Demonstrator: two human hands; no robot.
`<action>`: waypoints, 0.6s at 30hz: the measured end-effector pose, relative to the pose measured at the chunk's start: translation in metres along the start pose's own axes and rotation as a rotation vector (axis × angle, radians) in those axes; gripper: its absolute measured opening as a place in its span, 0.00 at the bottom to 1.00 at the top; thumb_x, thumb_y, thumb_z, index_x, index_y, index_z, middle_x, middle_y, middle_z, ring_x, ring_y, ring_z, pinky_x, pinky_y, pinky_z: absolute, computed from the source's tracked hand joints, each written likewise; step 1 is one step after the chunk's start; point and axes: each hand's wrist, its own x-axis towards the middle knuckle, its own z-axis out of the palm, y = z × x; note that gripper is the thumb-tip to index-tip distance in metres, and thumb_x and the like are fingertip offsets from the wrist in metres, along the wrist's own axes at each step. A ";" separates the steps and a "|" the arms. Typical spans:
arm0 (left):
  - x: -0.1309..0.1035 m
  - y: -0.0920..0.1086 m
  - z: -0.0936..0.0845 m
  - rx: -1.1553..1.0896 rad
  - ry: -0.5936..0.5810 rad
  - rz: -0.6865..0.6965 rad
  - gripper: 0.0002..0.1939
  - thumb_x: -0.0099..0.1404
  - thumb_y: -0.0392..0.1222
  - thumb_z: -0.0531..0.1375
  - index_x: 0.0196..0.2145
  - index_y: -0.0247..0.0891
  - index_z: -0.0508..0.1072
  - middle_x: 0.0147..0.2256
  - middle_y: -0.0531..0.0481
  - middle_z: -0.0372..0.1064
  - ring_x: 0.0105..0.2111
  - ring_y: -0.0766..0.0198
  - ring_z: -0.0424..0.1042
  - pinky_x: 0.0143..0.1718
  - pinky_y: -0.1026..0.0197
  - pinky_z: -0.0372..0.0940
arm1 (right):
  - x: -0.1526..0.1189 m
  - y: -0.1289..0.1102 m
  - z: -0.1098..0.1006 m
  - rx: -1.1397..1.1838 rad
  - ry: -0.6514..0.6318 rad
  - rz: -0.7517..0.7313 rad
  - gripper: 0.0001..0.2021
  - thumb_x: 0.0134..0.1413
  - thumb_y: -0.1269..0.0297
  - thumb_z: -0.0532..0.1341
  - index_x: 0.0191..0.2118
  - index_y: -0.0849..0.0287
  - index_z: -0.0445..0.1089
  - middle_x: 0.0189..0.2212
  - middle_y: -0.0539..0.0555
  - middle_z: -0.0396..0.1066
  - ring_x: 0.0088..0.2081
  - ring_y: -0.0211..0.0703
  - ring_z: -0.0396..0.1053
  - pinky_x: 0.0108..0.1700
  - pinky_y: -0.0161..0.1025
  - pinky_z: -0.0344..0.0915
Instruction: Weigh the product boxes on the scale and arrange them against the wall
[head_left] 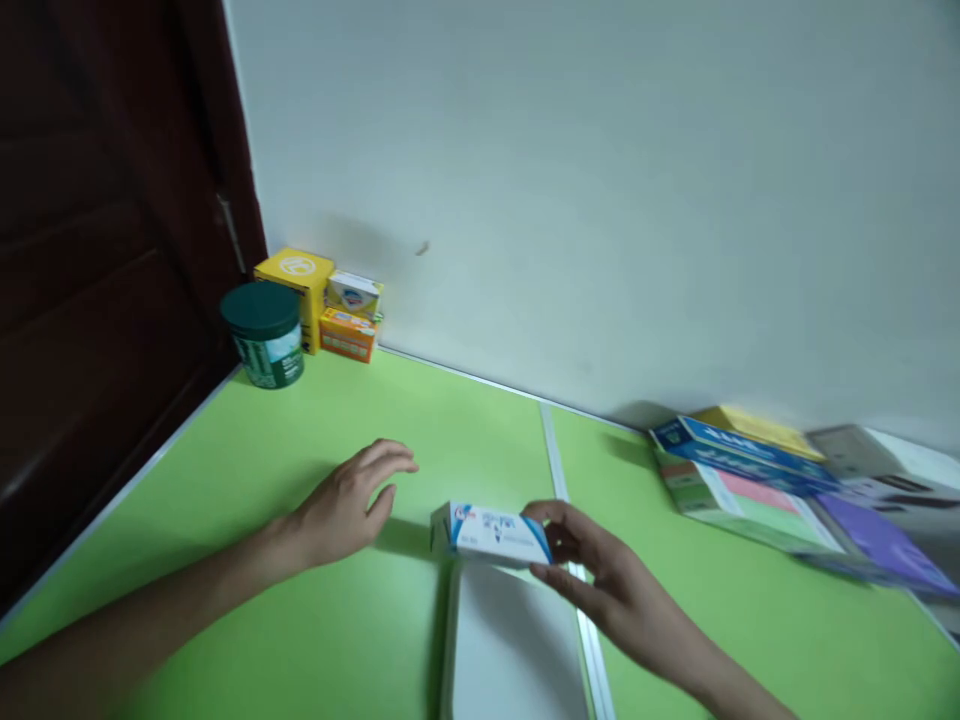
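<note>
My right hand (600, 575) grips the right end of a small white and blue box (495, 535) between thumb and fingers. The small box is over the far end of a larger white box (514, 650), which lies on the green table (345, 630). To the left of the small box, my left hand (356, 505) hangs above the table with its fingers apart and nothing in them.
Against the wall at the back left stand a green tub (266, 335), a yellow box (304, 285), a white soap box (354, 293) and an orange box (349, 335). Several boxes, one of them blue (739, 455), lie at the right. A dark door (97, 250) borders the left.
</note>
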 end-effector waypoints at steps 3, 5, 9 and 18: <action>-0.006 0.026 0.020 -0.048 -0.167 0.035 0.16 0.63 0.31 0.50 0.47 0.37 0.68 0.47 0.44 0.66 0.49 0.60 0.66 0.53 0.56 0.63 | -0.042 0.015 0.009 -0.009 -0.005 0.031 0.09 0.58 0.61 0.56 0.44 0.53 0.61 0.40 0.55 0.69 0.39 0.44 0.68 0.40 0.42 0.67; -0.012 0.045 0.032 -0.069 -0.255 0.061 0.15 0.64 0.33 0.51 0.48 0.37 0.67 0.47 0.45 0.67 0.49 0.61 0.66 0.52 0.56 0.64 | -0.060 0.025 0.015 0.001 0.023 0.010 0.09 0.58 0.62 0.56 0.45 0.52 0.61 0.41 0.55 0.67 0.41 0.45 0.67 0.41 0.42 0.67; -0.021 0.071 0.050 -0.046 -0.399 0.054 0.21 0.61 0.38 0.57 0.53 0.40 0.63 0.50 0.44 0.65 0.51 0.56 0.65 0.52 0.52 0.64 | -0.079 0.044 0.024 0.065 0.044 -0.054 0.09 0.60 0.65 0.55 0.46 0.52 0.60 0.42 0.55 0.65 0.41 0.44 0.66 0.41 0.42 0.67; -0.043 0.069 0.081 0.136 -0.436 -0.235 0.31 0.56 0.38 0.61 0.57 0.49 0.57 0.56 0.48 0.62 0.52 0.53 0.67 0.51 0.50 0.65 | -0.097 0.069 0.032 0.062 0.070 -0.037 0.35 0.50 0.73 0.60 0.60 0.50 0.43 0.40 0.54 0.62 0.39 0.42 0.65 0.42 0.42 0.67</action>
